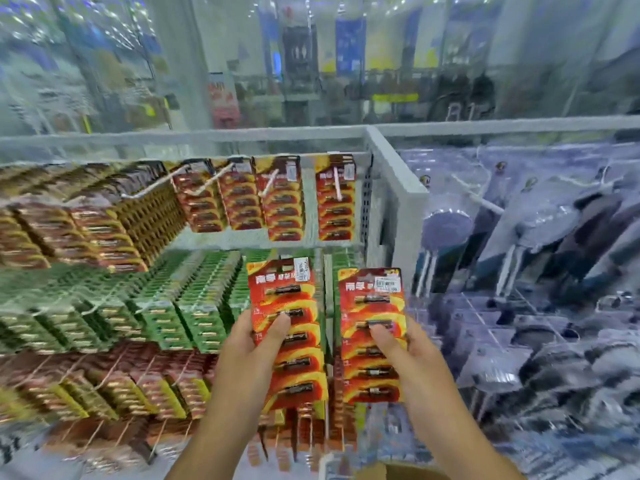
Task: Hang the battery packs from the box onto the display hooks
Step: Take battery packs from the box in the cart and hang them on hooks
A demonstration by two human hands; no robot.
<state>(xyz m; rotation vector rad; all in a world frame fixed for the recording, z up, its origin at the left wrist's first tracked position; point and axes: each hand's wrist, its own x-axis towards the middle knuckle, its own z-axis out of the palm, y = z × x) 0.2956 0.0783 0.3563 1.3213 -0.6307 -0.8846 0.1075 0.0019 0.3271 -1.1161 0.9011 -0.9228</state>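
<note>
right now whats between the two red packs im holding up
In the head view, nothing held sits between the left pack and the right pack; the gap shows a pale upright strip of the display behind.

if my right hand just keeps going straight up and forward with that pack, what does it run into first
Probably the red battery packs hanging on the rightmost top-row hook, directly above the pack your right hand grips. The grey upright divider sits just to their right. Depth is unclear from this single view.

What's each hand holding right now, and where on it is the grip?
The left hand grips one red battery pack at its left edge, thumb across the front near the middle. The right hand grips another red pack at its right edge, likewise.
</note>
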